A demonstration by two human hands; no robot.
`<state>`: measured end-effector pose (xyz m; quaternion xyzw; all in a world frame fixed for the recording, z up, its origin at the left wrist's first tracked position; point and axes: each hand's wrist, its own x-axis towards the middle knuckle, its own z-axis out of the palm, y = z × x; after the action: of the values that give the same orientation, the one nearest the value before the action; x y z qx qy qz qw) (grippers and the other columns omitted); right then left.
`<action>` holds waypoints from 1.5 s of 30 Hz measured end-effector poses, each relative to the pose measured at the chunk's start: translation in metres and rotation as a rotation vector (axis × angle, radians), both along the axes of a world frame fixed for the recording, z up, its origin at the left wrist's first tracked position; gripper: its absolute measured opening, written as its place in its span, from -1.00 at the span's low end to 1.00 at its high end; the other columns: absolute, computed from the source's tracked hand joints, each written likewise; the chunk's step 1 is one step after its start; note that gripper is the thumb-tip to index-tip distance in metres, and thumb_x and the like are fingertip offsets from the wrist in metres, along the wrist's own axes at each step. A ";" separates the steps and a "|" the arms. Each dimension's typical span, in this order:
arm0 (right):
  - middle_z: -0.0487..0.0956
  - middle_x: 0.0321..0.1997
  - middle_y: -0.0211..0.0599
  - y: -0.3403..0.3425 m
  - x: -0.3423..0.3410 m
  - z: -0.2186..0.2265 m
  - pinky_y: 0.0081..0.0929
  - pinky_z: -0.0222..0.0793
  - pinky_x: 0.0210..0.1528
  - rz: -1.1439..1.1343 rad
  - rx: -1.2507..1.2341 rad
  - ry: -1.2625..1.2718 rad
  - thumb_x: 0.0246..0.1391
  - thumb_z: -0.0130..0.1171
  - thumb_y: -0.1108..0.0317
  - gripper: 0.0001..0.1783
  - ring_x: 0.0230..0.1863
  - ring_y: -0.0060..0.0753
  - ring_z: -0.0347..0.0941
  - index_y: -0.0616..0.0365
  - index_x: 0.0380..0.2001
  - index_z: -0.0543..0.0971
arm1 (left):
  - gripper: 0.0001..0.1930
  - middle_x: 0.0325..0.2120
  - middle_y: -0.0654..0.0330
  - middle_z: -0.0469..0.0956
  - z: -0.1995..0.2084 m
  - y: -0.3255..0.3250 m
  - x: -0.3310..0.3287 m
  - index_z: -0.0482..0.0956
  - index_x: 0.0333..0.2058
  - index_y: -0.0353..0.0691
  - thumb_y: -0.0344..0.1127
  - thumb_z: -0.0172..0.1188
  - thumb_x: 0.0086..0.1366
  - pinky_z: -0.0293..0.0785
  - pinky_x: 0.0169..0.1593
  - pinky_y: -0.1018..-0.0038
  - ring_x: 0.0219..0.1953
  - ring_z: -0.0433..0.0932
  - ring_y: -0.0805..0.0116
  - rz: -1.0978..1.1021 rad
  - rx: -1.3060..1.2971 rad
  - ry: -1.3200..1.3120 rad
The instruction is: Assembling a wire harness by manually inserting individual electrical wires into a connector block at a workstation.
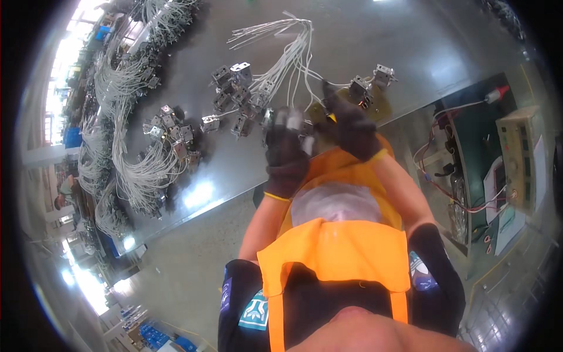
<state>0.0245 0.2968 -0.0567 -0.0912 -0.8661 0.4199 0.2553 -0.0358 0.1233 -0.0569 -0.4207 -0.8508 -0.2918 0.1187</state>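
Both my hands wear dark gloves with yellow cuffs. My left hand (287,155) is closed at the table's near edge, its fingers around a small metal part (293,121) blurred by motion. Beside it my right hand (355,129) is bent inward, with a small yellow bit (332,118) showing at its fingers; whatever it grips is hidden. White wires (296,53) run from the hands up the table in a loose bundle. Several boxy metal housings (240,94) with these wires lie left of my hands, and another metal housing (384,75) lies to the right.
A second cluster of wired metal housings (173,132) lies farther left, beside a long heap of white wires (117,94). A round yellowish plate (380,104) is by my right hand. At right stand a beige control box (516,158), red cables (431,170) and scissors (488,243).
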 end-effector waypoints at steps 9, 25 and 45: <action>0.60 0.04 -0.29 0.052 0.029 0.000 -0.49 0.39 0.09 0.020 -0.284 -0.081 0.11 0.22 0.45 -0.47 -0.01 -0.46 0.53 0.19 0.18 0.46 | -0.52 0.05 0.04 0.50 -0.042 -0.037 -0.042 0.38 0.15 -0.28 -0.57 0.15 0.24 0.37 0.21 0.28 0.14 0.45 0.15 0.024 0.254 -0.307; 0.48 0.19 0.05 0.095 0.012 0.013 -0.30 0.39 0.15 -0.236 0.272 -0.042 0.17 0.20 0.34 -0.55 0.22 -0.02 0.42 0.12 0.14 0.50 | -0.35 0.09 0.20 0.40 -0.054 0.042 -0.019 0.18 0.33 -0.22 -0.51 0.19 0.28 0.37 0.14 0.43 0.00 0.44 0.43 -0.324 0.588 -1.367; 0.57 -0.50 -0.05 0.039 0.040 0.012 -0.12 0.46 -0.33 0.110 0.441 -0.248 0.00 0.08 0.36 -0.87 -0.42 0.06 0.54 0.13 -0.38 0.56 | -0.46 -0.29 -0.10 0.53 -0.061 0.082 -0.014 0.45 0.01 -0.34 -0.30 0.37 0.04 0.46 -0.14 0.13 -0.24 0.53 -0.13 -0.227 0.219 -0.448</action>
<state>0.0641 0.3361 -0.0446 -0.0370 -0.9651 0.2195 0.1377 -0.0502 0.2051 -0.1181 -0.4227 -0.7667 -0.4792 -0.0613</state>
